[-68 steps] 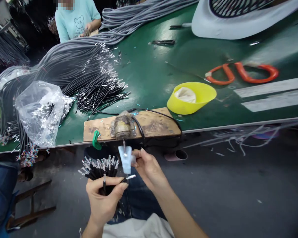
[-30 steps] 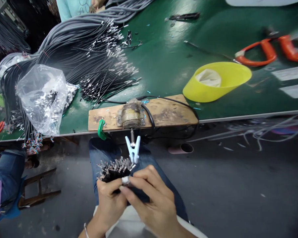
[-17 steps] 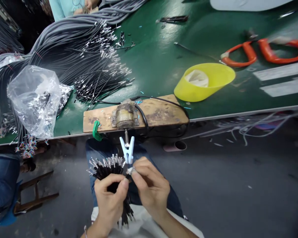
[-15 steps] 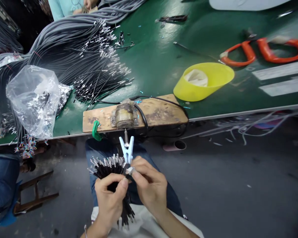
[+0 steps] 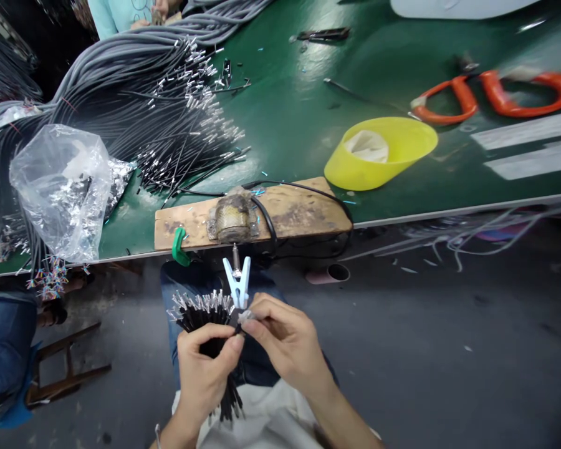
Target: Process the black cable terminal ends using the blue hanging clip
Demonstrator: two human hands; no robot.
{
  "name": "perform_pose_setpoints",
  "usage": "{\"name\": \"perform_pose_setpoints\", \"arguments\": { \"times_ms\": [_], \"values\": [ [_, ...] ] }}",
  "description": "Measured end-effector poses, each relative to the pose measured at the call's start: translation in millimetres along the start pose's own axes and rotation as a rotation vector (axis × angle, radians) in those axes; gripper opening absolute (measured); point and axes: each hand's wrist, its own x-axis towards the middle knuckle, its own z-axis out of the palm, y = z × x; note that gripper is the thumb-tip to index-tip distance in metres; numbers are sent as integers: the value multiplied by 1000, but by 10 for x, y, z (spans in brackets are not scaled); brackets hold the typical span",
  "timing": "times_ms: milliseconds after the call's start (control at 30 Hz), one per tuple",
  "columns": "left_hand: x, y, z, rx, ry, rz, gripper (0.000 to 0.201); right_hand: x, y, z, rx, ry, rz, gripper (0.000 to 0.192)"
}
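Black wires, a whole fistful of them, sat clenched in the left hand [image 5: 206, 374], and the bundle of black wires [image 5: 204, 315] fanned out above the knuckles with its silver tips spread wide, low in the view over the person's lap. Right beside it, the right hand [image 5: 287, 342] had thumb and forefinger pinched shut on a single silver wire tip [image 5: 244, 316] at the bundle's right edge, the two hands touching at the fingertips. Just above that pinch stood the pale blue clip [image 5: 236, 282], its two legs splayed upward around a metal pin [image 5: 235, 257] that poked out from the table's edge. Behind the pin, on the wooden board [image 5: 303, 215], a grimy metal block [image 5: 232, 217] was mounted, a black cable [image 5: 266, 221] looped off its right side, and a green clamp [image 5: 179, 244] gripped the board's front edge on the left. Further back on the green table [image 5: 299, 125], a yellow bowl [image 5: 383, 156] lay tipped on its side with white cloth in it. Left of the board, a clear plastic bag [image 5: 58, 187] of shiny bits sat near a big sweep of grey and black cables [image 5: 135, 93]. Far right, orange-handled tools [image 5: 490, 96] lay well apart from everything. At the top left, another person's light blue shirt [image 5: 115, 12] showed behind the cables.
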Motion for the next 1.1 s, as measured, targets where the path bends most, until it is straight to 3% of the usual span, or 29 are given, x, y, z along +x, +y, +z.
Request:
{"name": "perform_pose_setpoints", "arguments": {
  "times_ms": [133,333,433,533,767,900,1000,1100],
  "values": [
    [10,4,20,-9,-42,22,26,-36,85,48,100,48,-49,19],
    [29,29,6,-7,-91,37,34,-68,222,46,425,-62,229,24],
    [29,46,-7,13,-92,31,34,-36,156,5,332,-54,166,27],
    [25,65,-3,19,-96,20,31,-6,88,-10,203,-33,104,19],
    [-25,7,73,26,5,-24,8,-38,73,85,176,66,169,31],
    [-54,-21,99,33,50,-40,6,-74,63,144,115,67,169,30],
    [-47,-3,96,35,66,-44,7,-101,98,182,-45,143,55,25],
    [-25,25,75,33,55,-37,9,-87,183,186,-248,243,-222,17]
  ]
}}
